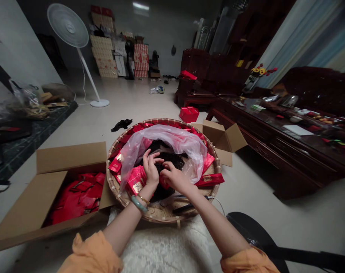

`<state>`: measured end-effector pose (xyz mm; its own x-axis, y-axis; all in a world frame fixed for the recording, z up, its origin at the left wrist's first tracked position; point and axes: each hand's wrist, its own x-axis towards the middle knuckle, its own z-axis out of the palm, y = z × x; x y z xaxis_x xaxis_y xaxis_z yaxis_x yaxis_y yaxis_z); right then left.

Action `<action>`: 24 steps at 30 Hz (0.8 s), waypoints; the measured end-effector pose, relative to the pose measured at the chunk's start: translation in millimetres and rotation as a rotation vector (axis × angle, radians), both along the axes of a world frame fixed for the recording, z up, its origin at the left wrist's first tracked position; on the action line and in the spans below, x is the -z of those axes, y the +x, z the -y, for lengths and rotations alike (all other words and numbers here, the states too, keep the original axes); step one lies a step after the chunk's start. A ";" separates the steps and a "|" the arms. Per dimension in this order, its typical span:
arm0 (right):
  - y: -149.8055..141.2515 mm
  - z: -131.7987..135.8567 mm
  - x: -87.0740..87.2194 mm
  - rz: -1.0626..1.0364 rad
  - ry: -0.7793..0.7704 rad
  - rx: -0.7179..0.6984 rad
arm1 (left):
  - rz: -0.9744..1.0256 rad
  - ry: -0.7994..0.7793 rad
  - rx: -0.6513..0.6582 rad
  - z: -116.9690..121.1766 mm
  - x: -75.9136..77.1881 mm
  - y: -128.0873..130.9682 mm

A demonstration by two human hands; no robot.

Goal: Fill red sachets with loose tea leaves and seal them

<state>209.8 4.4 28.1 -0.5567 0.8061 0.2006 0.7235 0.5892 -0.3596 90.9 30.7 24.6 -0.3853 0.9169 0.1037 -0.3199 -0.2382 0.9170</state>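
In the head view, my left hand is over a round woven basket, fingers stretched out and apart, palm turned toward the right. Close beside it, my right hand has its fingers curled together; what they hold, if anything, is too small to make out. Beneath both hands lies a dark, loose, leafy-looking heap inside an open translucent plastic bag. Red packets with gold print lie against the bag near my left wrist, and more line the basket's rim. A long red packet rests at the right edge.
An open cardboard box full of red packets stands at the left. Another open carton and a red box are behind the basket. A dark wooden table runs along the right. A white fan stands farther back.
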 end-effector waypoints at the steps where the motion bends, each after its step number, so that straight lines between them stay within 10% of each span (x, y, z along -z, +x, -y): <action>1: 0.1 -0.3 1.0 0.004 0.010 0.003 | 0.040 0.005 0.027 0.3 0.1 0.1; 13: 5.8 -4.7 6.6 0.032 0.113 -0.045 | 0.173 0.070 0.391 0.9 -0.5 -15.5; 24: 10.5 -8.4 -12.4 -0.159 0.188 -0.009 | -0.418 -0.031 0.367 19.6 27.0 -37.5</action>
